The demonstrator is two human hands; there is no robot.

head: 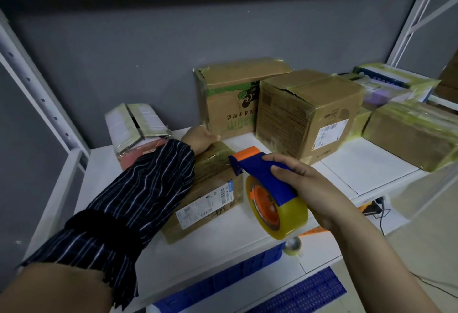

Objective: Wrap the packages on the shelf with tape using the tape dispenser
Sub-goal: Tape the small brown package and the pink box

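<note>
On the shelf (359, 164), the left grip (200, 139) lies on the far end of the flat package (213, 188). Its fingers are hidden, so I cannot tell whether it is clenched or released. The package's long axis runs from the front edge backward, and a striped sleeve (138, 188) covers its left side. The right grip (307, 183) clasps the tape dispenser (262, 178), whose orange nose points left at the package's right edge.

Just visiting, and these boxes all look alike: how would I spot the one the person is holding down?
Look at the front left of the white metal shelf. A flat brown cardboard box lies there under the left hand, beside the blue and orange tape dispenser in the right hand. Unlike the taller cartons behind, it is low, with a white label facing up.
</note>
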